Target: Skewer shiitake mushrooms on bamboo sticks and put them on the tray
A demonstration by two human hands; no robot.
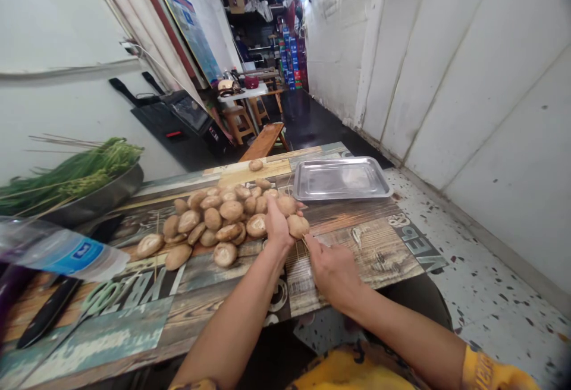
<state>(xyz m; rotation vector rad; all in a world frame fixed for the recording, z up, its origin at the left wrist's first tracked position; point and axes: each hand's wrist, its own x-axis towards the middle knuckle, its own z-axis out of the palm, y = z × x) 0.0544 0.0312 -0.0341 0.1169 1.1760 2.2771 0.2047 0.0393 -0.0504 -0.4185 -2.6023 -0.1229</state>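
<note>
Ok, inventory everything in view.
table: one, multicoloured, in front
mushrooms: many, brown, heaped mid-table
tray: one, silver, table's far right
bowl: one, grey, left
greens: one pile, green, in the bowl
thin sticks: several, tan, over the greens
bottle: one, clear, blue label, left
knife: one, black handle, lower left
scissors: one, pale green, beside the knife
equipment: count unclear, black, behind the bowl
poster: one, blue, upper left
bench: one, brown, beyond the table
white table: one, white, background
stools: at least two, brown, beside it
boxes: uncountable stack, mostly blue, far back
left hand: one, heap's right side, holding mushrooms
right hand: one, beside those mushrooms, grip unclear
sleeves: two, yellow, bottom edge
</note>
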